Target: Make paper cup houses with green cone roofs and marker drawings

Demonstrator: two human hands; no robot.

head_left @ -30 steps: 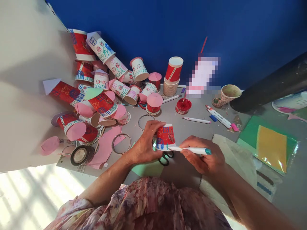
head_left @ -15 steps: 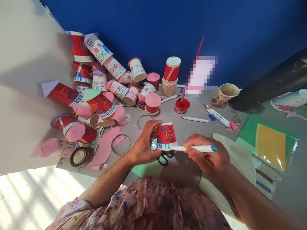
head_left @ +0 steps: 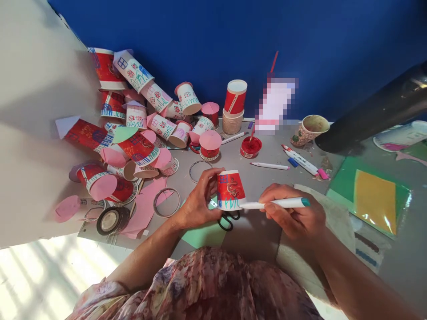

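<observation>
My left hand is closed round the side of a red paper cup, which sits upside down with its wide rim low. A blue window drawing and green zigzag strokes show on the cup. Pinched in my right hand is a white marker pen with a green end; its tip is at the cup's lower edge by the green strokes. Below the cup lie the black handles of scissors, partly hidden, and a sheet of light green paper.
Decorated paper cups pile up at the left. Tape rings, a black tape roll and pink paper lie nearby. Behind stand stacked cups and a red paint pot. Markers and a plastic packet are at the right.
My right hand and the marker have shifted slightly right along the cup's lower edge. The green zigzag now reaches further right. My left hand keeps its hold on the cup.
</observation>
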